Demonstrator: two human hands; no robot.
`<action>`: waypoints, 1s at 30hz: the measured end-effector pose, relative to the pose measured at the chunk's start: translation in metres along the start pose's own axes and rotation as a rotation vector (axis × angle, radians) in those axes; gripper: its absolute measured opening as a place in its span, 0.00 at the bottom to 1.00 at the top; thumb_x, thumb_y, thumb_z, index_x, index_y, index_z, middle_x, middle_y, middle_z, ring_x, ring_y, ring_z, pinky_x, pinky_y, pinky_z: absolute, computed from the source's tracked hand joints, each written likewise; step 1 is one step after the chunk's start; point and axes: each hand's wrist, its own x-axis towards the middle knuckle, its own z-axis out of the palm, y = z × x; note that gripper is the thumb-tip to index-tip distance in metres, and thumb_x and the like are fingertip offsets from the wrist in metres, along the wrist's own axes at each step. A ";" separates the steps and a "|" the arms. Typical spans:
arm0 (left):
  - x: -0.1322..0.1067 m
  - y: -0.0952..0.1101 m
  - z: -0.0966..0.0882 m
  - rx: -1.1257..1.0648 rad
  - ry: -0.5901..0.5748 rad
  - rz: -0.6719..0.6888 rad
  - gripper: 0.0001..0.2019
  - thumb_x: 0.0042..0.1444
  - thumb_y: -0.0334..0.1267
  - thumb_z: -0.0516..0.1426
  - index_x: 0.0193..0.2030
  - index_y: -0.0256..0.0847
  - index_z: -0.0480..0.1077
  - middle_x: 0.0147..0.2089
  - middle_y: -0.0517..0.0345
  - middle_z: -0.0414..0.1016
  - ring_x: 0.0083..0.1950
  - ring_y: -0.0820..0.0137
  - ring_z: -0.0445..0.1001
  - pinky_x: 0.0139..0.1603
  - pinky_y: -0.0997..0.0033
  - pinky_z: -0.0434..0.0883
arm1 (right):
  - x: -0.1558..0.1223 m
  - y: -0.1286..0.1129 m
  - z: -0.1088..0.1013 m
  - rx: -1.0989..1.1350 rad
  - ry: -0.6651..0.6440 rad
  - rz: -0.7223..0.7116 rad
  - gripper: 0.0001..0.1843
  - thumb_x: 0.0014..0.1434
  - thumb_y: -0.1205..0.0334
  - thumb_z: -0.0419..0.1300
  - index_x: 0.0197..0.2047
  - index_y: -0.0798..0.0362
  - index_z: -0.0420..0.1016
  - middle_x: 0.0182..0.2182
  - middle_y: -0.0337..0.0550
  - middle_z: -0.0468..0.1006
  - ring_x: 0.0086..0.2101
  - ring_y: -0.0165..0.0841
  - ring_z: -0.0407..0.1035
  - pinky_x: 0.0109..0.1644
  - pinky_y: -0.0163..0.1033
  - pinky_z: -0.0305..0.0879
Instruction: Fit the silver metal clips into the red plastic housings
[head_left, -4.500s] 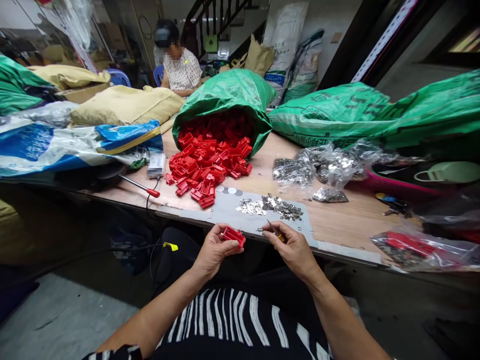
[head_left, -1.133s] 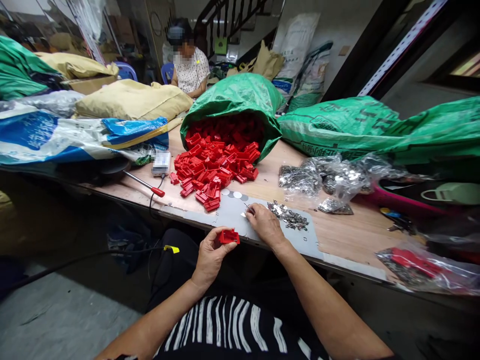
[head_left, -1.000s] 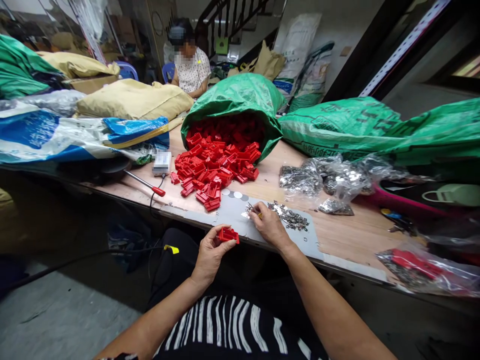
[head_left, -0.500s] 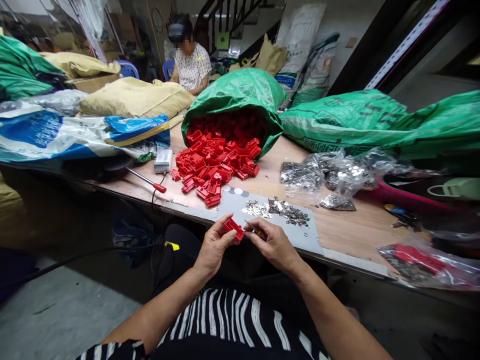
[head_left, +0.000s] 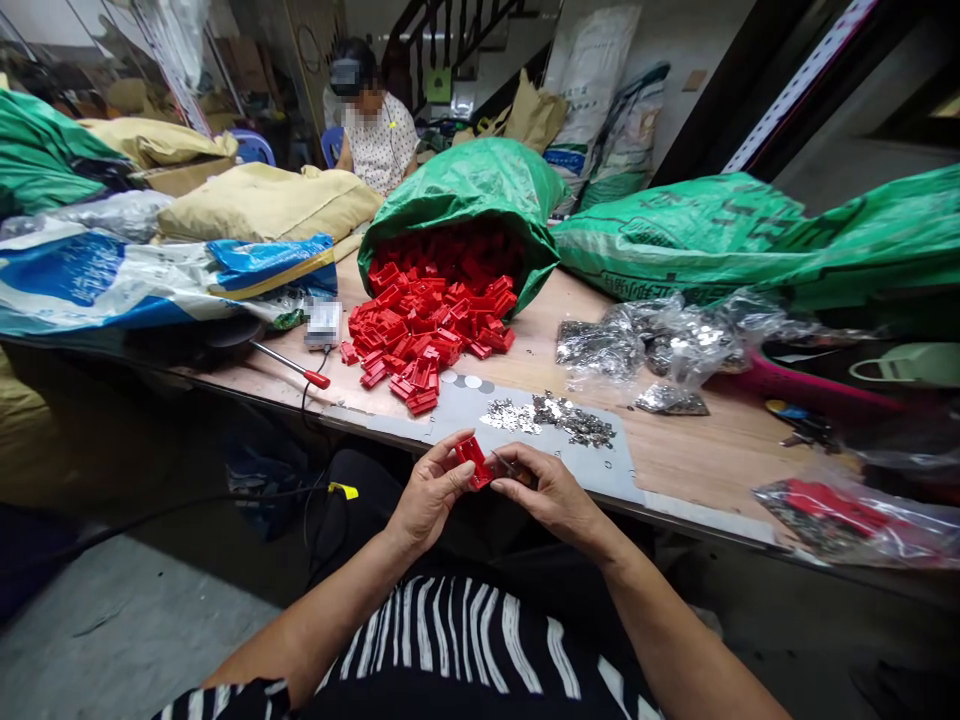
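My left hand grips a small red plastic housing by its ends, between thumb and fingers, just off the table's front edge. Its open, hollow side faces up. My right hand is closed around a small pointed tool with a dark and amber handle and a thin metal tip. The tip is close to the right side of the housing; fingers hide whether it touches. Beyond my hands, small flat metal pieces lie in loose piles on a grey mat.
Similar red housings spill from a green sack. Bagged metal parts lie to the right, near a pink basket. At left are a red-tipped lever and sacks. Across the table sits another person.
The red housing has turned in my left hand, its hollow side showing more. My right hand's tool has tilted, and its tip stands out less. The whole view has shifted slightly.
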 end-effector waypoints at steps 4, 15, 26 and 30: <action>0.002 -0.001 0.000 0.041 -0.019 0.020 0.22 0.49 0.35 0.65 0.52 0.43 0.70 0.42 0.56 0.77 0.44 0.69 0.75 0.44 0.73 0.69 | -0.004 0.005 -0.001 0.073 0.014 0.038 0.09 0.60 0.59 0.59 0.44 0.52 0.72 0.33 0.39 0.76 0.31 0.30 0.67 0.36 0.34 0.64; 0.033 -0.006 -0.020 0.747 0.095 0.396 0.19 0.46 0.34 0.65 0.45 0.44 0.68 0.39 0.59 0.76 0.40 0.69 0.75 0.47 0.68 0.70 | 0.002 0.028 0.005 -0.251 0.157 0.011 0.15 0.62 0.63 0.54 0.51 0.51 0.72 0.36 0.45 0.76 0.35 0.35 0.71 0.43 0.41 0.68; 0.047 -0.006 -0.027 1.040 -0.019 0.503 0.22 0.48 0.31 0.63 0.52 0.48 0.73 0.48 0.55 0.79 0.46 0.64 0.76 0.52 0.62 0.71 | 0.011 0.035 0.011 -0.377 0.132 -0.015 0.10 0.62 0.65 0.54 0.44 0.51 0.76 0.39 0.44 0.78 0.40 0.35 0.73 0.46 0.40 0.68; 0.048 -0.005 -0.028 1.040 -0.041 0.488 0.22 0.48 0.30 0.63 0.52 0.48 0.74 0.48 0.55 0.79 0.47 0.64 0.77 0.53 0.62 0.71 | 0.013 0.035 0.011 -0.367 0.107 -0.045 0.10 0.63 0.66 0.54 0.43 0.50 0.76 0.39 0.44 0.78 0.40 0.34 0.72 0.46 0.40 0.68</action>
